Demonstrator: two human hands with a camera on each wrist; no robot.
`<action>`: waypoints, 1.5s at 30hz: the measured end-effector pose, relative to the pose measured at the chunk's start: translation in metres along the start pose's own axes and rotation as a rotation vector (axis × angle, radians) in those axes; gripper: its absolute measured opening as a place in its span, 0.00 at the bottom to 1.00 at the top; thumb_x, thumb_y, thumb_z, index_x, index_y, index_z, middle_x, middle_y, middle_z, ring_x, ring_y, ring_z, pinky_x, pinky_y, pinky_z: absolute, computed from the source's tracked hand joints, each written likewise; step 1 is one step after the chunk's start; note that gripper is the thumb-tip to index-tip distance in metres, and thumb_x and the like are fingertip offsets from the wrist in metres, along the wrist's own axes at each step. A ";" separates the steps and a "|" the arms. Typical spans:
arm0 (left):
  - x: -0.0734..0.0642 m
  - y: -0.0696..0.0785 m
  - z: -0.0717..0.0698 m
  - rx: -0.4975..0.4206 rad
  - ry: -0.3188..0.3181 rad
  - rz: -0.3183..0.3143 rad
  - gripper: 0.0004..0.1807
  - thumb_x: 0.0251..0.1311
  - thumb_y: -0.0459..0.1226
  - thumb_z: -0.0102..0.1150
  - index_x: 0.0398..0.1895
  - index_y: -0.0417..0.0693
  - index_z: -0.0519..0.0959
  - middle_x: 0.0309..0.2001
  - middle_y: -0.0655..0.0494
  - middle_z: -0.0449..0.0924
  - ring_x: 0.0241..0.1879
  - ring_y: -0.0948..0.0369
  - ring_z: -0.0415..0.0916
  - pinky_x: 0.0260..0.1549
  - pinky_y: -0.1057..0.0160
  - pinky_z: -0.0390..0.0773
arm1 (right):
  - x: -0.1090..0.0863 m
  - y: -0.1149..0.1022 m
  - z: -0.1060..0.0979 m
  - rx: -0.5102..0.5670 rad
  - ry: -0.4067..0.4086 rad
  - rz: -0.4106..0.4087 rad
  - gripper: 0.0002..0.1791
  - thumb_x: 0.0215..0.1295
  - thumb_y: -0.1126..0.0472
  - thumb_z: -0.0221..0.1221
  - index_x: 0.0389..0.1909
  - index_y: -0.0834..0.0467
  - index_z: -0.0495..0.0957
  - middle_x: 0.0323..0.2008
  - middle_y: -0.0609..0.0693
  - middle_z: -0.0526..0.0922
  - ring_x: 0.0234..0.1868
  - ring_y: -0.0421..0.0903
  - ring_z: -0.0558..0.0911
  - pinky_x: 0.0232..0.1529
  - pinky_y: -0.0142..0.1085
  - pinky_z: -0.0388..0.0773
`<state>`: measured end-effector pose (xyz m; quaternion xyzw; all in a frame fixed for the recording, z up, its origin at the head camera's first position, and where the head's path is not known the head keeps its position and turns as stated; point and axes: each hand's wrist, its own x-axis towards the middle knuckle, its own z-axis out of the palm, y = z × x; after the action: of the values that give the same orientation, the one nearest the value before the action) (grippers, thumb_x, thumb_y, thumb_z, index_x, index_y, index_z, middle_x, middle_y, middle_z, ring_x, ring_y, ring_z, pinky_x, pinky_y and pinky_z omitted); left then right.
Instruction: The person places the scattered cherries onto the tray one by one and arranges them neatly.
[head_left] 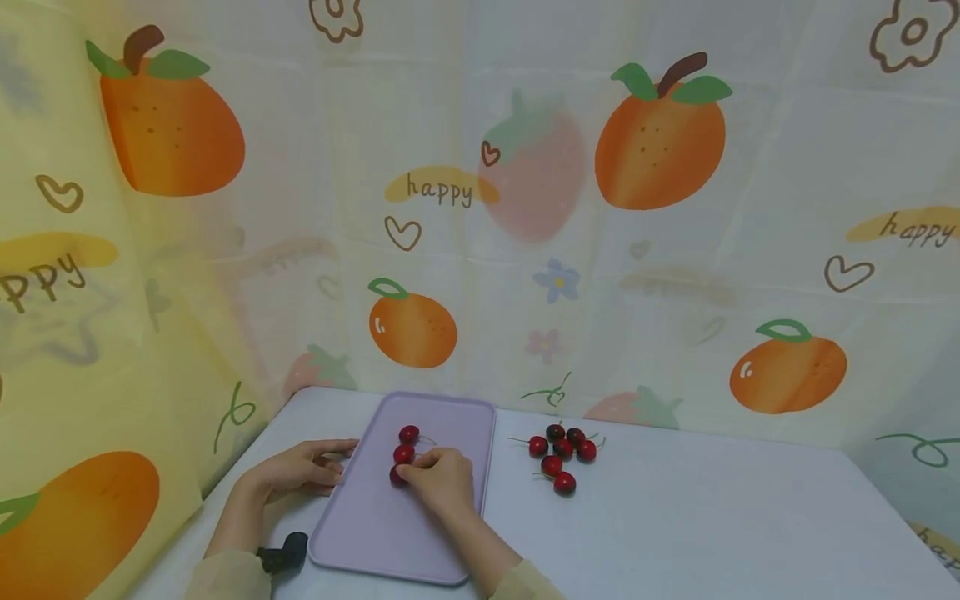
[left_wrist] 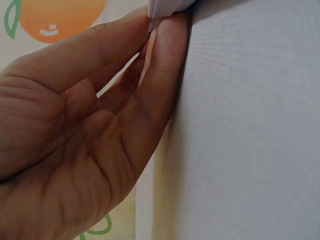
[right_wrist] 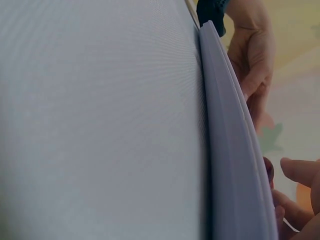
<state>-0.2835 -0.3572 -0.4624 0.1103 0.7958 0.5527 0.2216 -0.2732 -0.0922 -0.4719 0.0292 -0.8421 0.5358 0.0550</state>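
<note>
A lilac tray (head_left: 360,533) lies on the white table with three dark red cherries in a line: a far one (head_left: 409,434), a middle one (head_left: 403,453) and a near one (head_left: 396,476). My left hand (head_left: 300,468) is at the tray's left side, and in the left wrist view its thumb and fingers (left_wrist: 167,42) pinch the rim. Above the tray, my right hand (head_left: 444,483) reaches to the near cherry, its thumb overlapping the fruit. Seen from the right wrist, the thumb (right_wrist: 300,170) stands slightly apart from a cherry (right_wrist: 269,167), with the other fingers close by.
Several more cherries (head_left: 562,449), some with stems, lie in a loose cluster on the white table (head_left: 675,517) to the right of the tray. A black device (head_left: 288,553) sits at the left wrist. A fruit-print curtain (head_left: 525,333) hangs behind and at the left.
</note>
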 end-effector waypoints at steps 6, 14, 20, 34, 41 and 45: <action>0.000 -0.001 -0.001 -0.004 0.005 -0.010 0.40 0.61 0.31 0.58 0.75 0.34 0.54 0.54 0.47 0.70 0.43 0.65 0.72 0.42 0.69 0.82 | 0.002 0.001 -0.004 0.092 0.010 0.009 0.08 0.45 0.54 0.75 0.23 0.53 0.87 0.23 0.43 0.87 0.30 0.35 0.76 0.32 0.29 0.73; -0.001 -0.002 0.000 -0.006 0.005 -0.018 0.40 0.62 0.31 0.58 0.75 0.34 0.53 0.47 0.51 0.71 0.41 0.65 0.71 0.41 0.70 0.82 | 0.007 0.004 -0.017 0.179 0.012 0.025 0.09 0.48 0.56 0.74 0.26 0.57 0.87 0.23 0.47 0.86 0.23 0.35 0.76 0.26 0.28 0.72; 0.001 -0.002 -0.001 -0.011 0.002 -0.024 0.40 0.62 0.31 0.58 0.75 0.35 0.54 0.44 0.53 0.71 0.41 0.65 0.71 0.41 0.69 0.82 | 0.014 0.006 -0.032 0.234 0.002 0.079 0.09 0.52 0.58 0.71 0.30 0.59 0.86 0.25 0.49 0.86 0.22 0.36 0.78 0.26 0.27 0.75; 0.001 -0.002 0.000 0.007 0.021 -0.029 0.39 0.62 0.31 0.58 0.75 0.35 0.55 0.44 0.52 0.71 0.42 0.63 0.70 0.41 0.69 0.81 | 0.030 0.009 -0.086 0.294 0.005 0.112 0.12 0.58 0.58 0.69 0.38 0.63 0.86 0.33 0.54 0.88 0.29 0.38 0.83 0.39 0.33 0.85; 0.001 -0.002 0.000 0.013 0.021 -0.019 0.39 0.62 0.31 0.58 0.75 0.35 0.55 0.45 0.52 0.71 0.43 0.63 0.70 0.41 0.69 0.81 | 0.040 0.019 -0.122 0.331 0.038 0.102 0.13 0.60 0.58 0.67 0.40 0.64 0.85 0.35 0.53 0.88 0.31 0.37 0.85 0.40 0.32 0.85; 0.000 -0.001 0.000 0.018 0.021 -0.022 0.39 0.61 0.31 0.58 0.75 0.35 0.55 0.46 0.51 0.71 0.43 0.63 0.70 0.41 0.69 0.81 | 0.044 0.029 -0.142 0.338 0.094 0.126 0.13 0.60 0.58 0.67 0.41 0.64 0.84 0.34 0.51 0.87 0.33 0.40 0.86 0.39 0.30 0.84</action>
<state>-0.2838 -0.3577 -0.4629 0.0979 0.8042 0.5441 0.2183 -0.3114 0.0494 -0.4329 -0.0396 -0.7369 0.6726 0.0549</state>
